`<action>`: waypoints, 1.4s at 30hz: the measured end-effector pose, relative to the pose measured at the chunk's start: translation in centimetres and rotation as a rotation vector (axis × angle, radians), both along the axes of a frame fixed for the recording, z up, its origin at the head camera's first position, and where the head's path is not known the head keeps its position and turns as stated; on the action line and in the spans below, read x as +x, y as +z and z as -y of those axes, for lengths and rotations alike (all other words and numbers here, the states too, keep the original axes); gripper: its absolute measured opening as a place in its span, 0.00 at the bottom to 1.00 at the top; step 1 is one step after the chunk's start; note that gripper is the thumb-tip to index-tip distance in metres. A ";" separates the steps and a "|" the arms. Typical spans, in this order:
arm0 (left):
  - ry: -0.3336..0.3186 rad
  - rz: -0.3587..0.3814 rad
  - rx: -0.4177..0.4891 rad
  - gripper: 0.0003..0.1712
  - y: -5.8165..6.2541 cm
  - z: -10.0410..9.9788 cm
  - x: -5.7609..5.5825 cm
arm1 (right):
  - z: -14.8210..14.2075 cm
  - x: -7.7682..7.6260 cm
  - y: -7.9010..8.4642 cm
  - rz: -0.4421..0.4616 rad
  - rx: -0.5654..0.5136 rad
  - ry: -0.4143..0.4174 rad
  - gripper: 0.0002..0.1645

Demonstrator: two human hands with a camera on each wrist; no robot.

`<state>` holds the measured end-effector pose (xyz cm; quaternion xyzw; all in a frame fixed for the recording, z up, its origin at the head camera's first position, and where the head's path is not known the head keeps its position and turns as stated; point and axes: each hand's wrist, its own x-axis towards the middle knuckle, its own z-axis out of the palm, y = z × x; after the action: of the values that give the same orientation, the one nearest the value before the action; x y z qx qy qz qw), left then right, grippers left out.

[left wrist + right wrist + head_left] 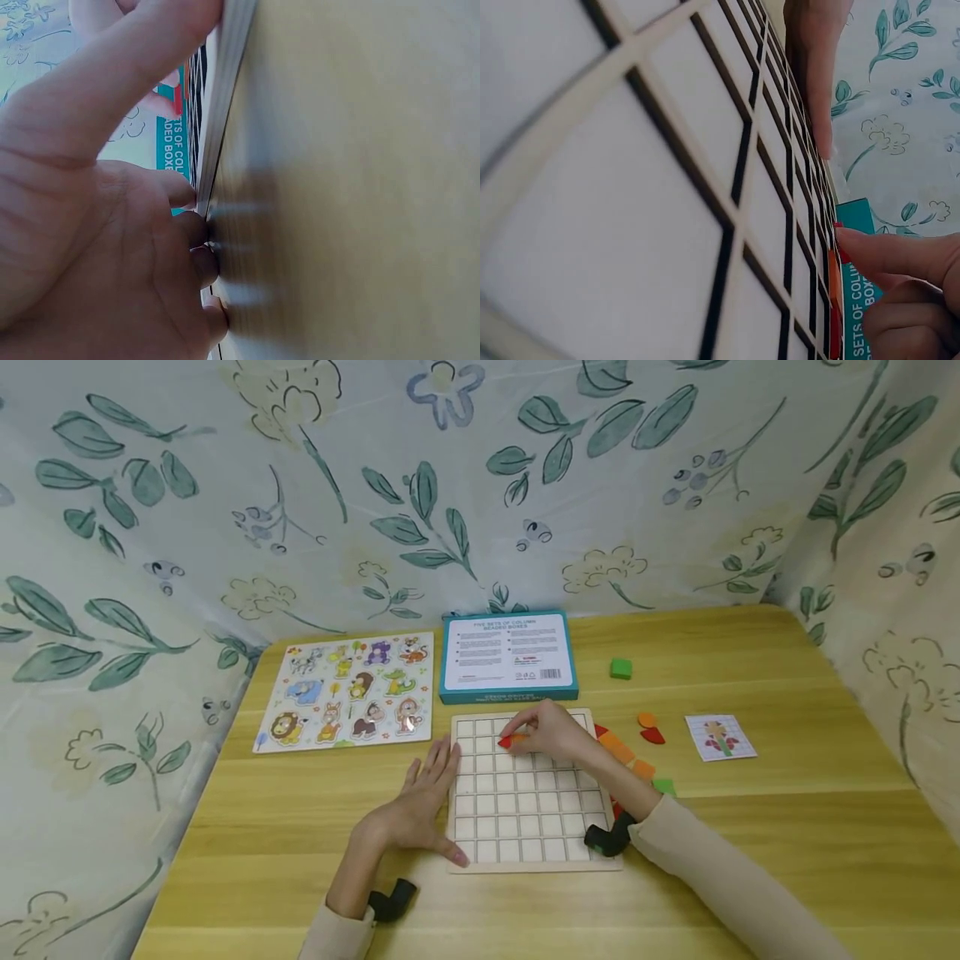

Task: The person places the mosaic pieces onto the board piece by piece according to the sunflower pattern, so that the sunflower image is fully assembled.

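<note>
A pale wooden grid board [536, 866] with white squares lies flat on the table. Along its left edge rests my left hand [420, 806], fingers extended and thumb at the near corner. My right hand [551, 731] reaches over the board's far rows and pinches a small red piece [505, 742] with a curved edge, low over the grid. Beside the red piece is an orange piece [519, 738], partly hidden by the fingers. In the right wrist view, the thumb presses the red piece [844, 256] close to the board surface, near the orange piece [834, 281].
Orange pieces [617, 747], red ones and a green one [664, 787] lie right of the board, partly under the right forearm. Beyond are a red piece [652, 736], a green block [621, 668] and a pattern card [721, 737]. A teal box [510, 652] and animal puzzle [345, 693] stand behind.
</note>
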<state>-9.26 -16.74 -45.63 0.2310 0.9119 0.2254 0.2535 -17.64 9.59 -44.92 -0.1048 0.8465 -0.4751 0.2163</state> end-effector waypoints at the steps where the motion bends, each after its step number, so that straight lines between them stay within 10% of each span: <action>1: 0.000 -0.002 0.004 0.90 0.0 0.0 0.0 | 0.2 0.0 -0.1 -0.003 0.008 0.000 0.10; 42: 0.010 0.005 0.002 0.90 0.1 -0.1 0.1 | 0.3 0.3 -0.4 0.013 -0.009 -0.025 0.10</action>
<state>-9.20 -16.61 -45.56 0.2259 0.9122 0.2280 0.2547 -17.36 9.30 -45.34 -0.0920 0.8442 -0.4822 0.2153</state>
